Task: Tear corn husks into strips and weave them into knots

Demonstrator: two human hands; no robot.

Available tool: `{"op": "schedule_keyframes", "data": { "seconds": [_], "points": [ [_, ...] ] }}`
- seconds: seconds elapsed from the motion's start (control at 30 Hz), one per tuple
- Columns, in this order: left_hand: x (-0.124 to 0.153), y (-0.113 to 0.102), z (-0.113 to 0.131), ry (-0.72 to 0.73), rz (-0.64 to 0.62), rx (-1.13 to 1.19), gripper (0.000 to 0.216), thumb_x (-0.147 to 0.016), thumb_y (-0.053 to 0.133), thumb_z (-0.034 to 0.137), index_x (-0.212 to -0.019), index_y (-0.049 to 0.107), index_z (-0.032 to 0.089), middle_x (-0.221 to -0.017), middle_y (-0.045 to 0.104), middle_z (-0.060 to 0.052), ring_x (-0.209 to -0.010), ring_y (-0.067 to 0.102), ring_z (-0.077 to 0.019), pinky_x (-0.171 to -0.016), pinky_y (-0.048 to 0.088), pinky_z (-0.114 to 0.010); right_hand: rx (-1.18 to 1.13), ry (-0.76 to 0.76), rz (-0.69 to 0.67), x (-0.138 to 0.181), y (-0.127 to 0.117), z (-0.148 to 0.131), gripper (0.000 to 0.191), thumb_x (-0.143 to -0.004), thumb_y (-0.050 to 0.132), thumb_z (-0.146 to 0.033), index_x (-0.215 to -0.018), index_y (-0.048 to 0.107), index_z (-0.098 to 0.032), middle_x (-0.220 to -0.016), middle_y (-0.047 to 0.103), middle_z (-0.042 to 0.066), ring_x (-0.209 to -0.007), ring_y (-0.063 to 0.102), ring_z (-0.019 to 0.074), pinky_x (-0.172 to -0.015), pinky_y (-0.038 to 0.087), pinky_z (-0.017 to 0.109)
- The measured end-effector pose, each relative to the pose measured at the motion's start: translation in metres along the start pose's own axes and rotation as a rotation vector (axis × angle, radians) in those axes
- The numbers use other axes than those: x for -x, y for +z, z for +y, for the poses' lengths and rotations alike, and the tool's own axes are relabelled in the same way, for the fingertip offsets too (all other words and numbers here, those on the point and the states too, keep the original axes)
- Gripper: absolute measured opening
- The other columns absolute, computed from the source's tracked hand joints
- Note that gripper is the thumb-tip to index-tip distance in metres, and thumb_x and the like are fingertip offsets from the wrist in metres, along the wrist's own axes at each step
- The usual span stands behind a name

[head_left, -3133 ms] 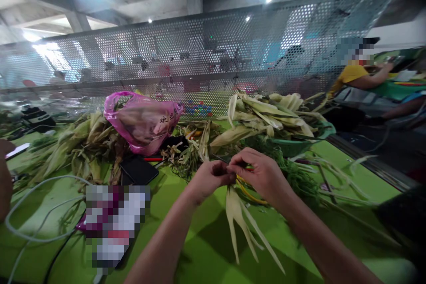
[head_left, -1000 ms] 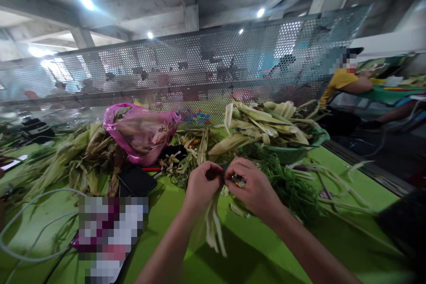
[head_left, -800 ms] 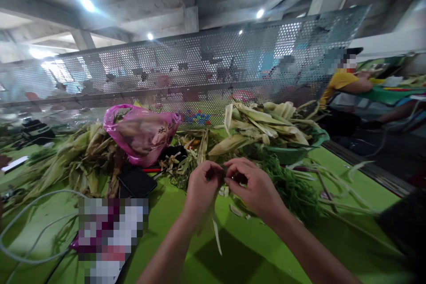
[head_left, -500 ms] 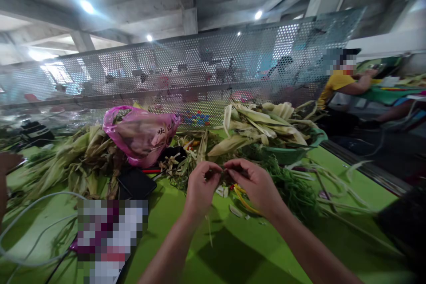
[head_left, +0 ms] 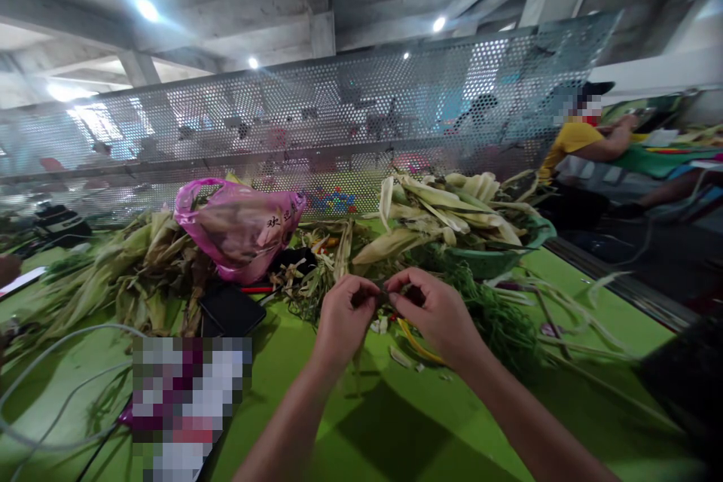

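Note:
Over the green table [head_left: 389,422], my left hand [head_left: 346,320] and my right hand [head_left: 432,316] meet fingertip to fingertip, both closed in a pinch. A thin pale strip [head_left: 356,370], blurred and perhaps husk, hangs under my left hand. What the fingertips pinch between them is small, dark and too hidden to name. Beneath and behind my right hand lie a yellow strip [head_left: 415,343] and some pale scraps [head_left: 399,357]. A heap of feathery green strands [head_left: 500,320] is just right of that hand.
Dried corn husks [head_left: 446,211] fill a green basin [head_left: 491,263]; more husks [head_left: 152,263] lie left. A pink plastic bag [head_left: 240,230], a black phone-like slab [head_left: 233,309] and a white cable [head_left: 34,444] are on the table. A perforated metal screen [head_left: 339,113] stands behind; a person in yellow [head_left: 576,143] sits right.
My hands have shifted very slightly, still pinched together. The hanging strip has swung and blurred. At the far left edge, another person's hand has drawn back, and a white-faced flat object shows there.

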State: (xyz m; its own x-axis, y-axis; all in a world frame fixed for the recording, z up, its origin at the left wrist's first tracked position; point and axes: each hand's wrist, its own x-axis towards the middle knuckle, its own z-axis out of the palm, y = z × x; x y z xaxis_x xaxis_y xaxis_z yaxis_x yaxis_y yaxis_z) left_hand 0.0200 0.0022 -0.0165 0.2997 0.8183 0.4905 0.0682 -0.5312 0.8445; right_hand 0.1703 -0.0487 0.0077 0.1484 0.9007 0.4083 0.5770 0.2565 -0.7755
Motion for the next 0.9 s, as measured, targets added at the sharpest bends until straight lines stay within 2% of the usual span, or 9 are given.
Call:
{"op": "schedule_keyframes", "data": {
  "seconds": [0.13, 0.2, 0.33, 0.4, 0.47, 0.57, 0.73, 0.8, 0.9],
  "points": [
    [-0.001, 0.001, -0.005, -0.102, 0.022, 0.014, 0.011, -0.075, 0.056, 0.013, -0.080, 0.065, 0.017, -0.078, 0.063, -0.002, -0.071, 0.057, -0.0129, -0.065, 0.043, -0.023, 0.072, -0.092, 0.137, 0.002, -0.006, -0.008, 0.010, -0.081, 0.056, -0.026, -0.090, 0.058, -0.021, -0.085, 0.065, 0.005, -0.060, 0.056, 0.0144, -0.059, 0.046, 0.027],
    [-0.003, 0.001, -0.007, -0.149, 0.050, 0.021, 0.009, -0.074, 0.058, 0.014, -0.080, 0.064, 0.017, -0.076, 0.063, -0.002, -0.069, 0.057, -0.0128, -0.064, 0.043, -0.023, 0.038, -0.088, 0.131, 0.002, -0.009, -0.013, 0.011, -0.081, 0.058, -0.028, -0.089, 0.059, -0.021, -0.083, 0.065, 0.004, -0.059, 0.055, 0.0140, -0.056, 0.045, 0.026],
    [-0.005, -0.001, -0.007, -0.194, 0.077, 0.061, 0.009, -0.072, 0.059, 0.015, -0.081, 0.062, 0.016, -0.074, 0.062, -0.002, -0.066, 0.056, -0.0123, -0.062, 0.043, -0.023, 0.146, -0.064, -0.148, 0.001, -0.010, -0.012, 0.018, -0.081, 0.057, -0.030, -0.067, 0.063, -0.021, -0.058, 0.061, -0.001, -0.053, 0.054, 0.0141, -0.048, 0.037, 0.024],
    [-0.005, -0.002, -0.006, -0.214, 0.062, 0.075, 0.009, -0.073, 0.058, 0.015, -0.081, 0.061, 0.016, -0.073, 0.061, -0.001, -0.064, 0.055, -0.0121, -0.061, 0.043, -0.023, 0.287, -0.048, -0.232, 0.000, -0.008, -0.004, 0.015, -0.079, 0.059, -0.026, -0.066, 0.066, -0.022, -0.059, 0.065, 0.000, -0.053, 0.056, 0.0155, -0.047, 0.034, 0.024],
    [-0.006, -0.003, -0.005, -0.227, 0.047, 0.058, 0.009, -0.073, 0.057, 0.016, -0.081, 0.060, 0.016, -0.073, 0.061, -0.002, -0.064, 0.055, -0.0122, -0.061, 0.044, -0.023, 0.412, -0.020, -0.203, -0.001, -0.005, 0.004, 0.010, -0.077, 0.059, -0.024, -0.077, 0.069, -0.024, -0.068, 0.071, 0.001, -0.059, 0.062, 0.0189, -0.050, 0.035, 0.026],
    [-0.005, -0.003, -0.006, -0.211, 0.041, -0.010, 0.010, -0.072, 0.056, 0.015, -0.081, 0.061, 0.016, -0.075, 0.062, -0.002, -0.067, 0.056, -0.0126, -0.063, 0.043, -0.023, 0.500, 0.006, -0.095, -0.002, -0.003, 0.011, 0.017, -0.080, 0.057, -0.025, -0.095, 0.066, -0.024, -0.081, 0.073, 0.003, -0.072, 0.066, 0.0233, -0.057, 0.039, 0.028],
    [-0.004, -0.003, -0.008, -0.170, 0.005, -0.086, 0.013, -0.070, 0.053, 0.012, -0.078, 0.062, 0.017, -0.075, 0.061, -0.001, -0.067, 0.055, -0.0121, -0.062, 0.040, -0.022, 0.420, -0.034, 0.043, -0.002, -0.006, 0.004, 0.034, -0.083, 0.056, -0.026, -0.117, 0.058, -0.025, -0.089, 0.070, 0.004, -0.074, 0.065, 0.0214, -0.063, 0.045, 0.029],
    [-0.004, -0.002, -0.008, -0.168, -0.025, -0.087, 0.013, -0.069, 0.053, 0.012, -0.076, 0.062, 0.017, -0.072, 0.060, 0.000, -0.066, 0.053, -0.0118, -0.060, 0.039, -0.021, 0.401, -0.052, 0.072, -0.002, -0.008, 0.000, 0.039, -0.082, 0.056, -0.024, -0.121, 0.057, -0.026, -0.093, 0.067, 0.005, -0.072, 0.063, 0.0202, -0.062, 0.045, 0.030],
    [-0.004, -0.002, -0.008, -0.173, -0.056, -0.076, 0.011, -0.068, 0.054, 0.012, -0.074, 0.062, 0.017, -0.070, 0.058, 0.001, -0.065, 0.052, -0.0115, -0.059, 0.037, -0.021, 0.330, -0.126, 0.073, -0.003, -0.008, -0.001, 0.036, -0.080, 0.058, -0.022, -0.116, 0.062, -0.025, -0.099, 0.060, 0.007, -0.081, 0.062, 0.0217, -0.068, 0.048, 0.032]
  ]
}}
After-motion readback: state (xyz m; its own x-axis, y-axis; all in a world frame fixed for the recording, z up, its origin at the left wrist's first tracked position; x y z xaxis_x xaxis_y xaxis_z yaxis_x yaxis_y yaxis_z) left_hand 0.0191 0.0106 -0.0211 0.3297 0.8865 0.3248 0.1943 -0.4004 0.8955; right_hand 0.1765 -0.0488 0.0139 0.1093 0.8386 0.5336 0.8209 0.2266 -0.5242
